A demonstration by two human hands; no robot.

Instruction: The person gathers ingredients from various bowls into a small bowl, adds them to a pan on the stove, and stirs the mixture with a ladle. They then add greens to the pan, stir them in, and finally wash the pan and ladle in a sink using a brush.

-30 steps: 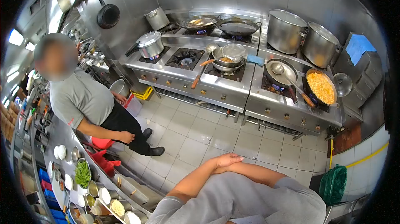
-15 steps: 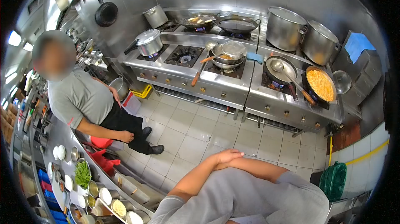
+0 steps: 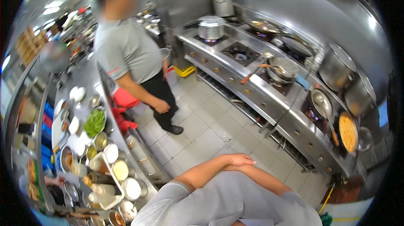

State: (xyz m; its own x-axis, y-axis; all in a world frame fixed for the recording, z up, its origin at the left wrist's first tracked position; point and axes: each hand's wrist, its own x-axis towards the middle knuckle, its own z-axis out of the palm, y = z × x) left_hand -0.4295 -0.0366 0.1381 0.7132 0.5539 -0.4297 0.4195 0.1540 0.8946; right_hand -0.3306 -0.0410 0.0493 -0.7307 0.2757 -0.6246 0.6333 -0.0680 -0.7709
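My forearms cross in front of my grey shirt (image 3: 219,192). My left hand (image 3: 242,159) lies over my right wrist, its fingers stretched out and pointing right; I see no object in it. Under it, my right forearm (image 3: 263,177) comes in from the right, and the right hand (image 3: 226,168) is mostly hidden, so its fingers cannot be made out. Both hands stay close to my body, away from the stove and the counter. Tiled floor (image 3: 219,129) lies beyond them.
At right runs a steel stove (image 3: 273,114) with a pressure cooker (image 3: 211,29), a pan with a ladle (image 3: 322,102), a pan of orange food (image 3: 348,132) and tall pots (image 3: 338,68). A co-worker (image 3: 134,53) stands ahead-left beside a counter with green vegetables (image 3: 95,122) and several containers.
My view has turned left, so the stove and the co-worker sit further right and more of the counter shows. Another person appears at far left. My arms stay crossed.
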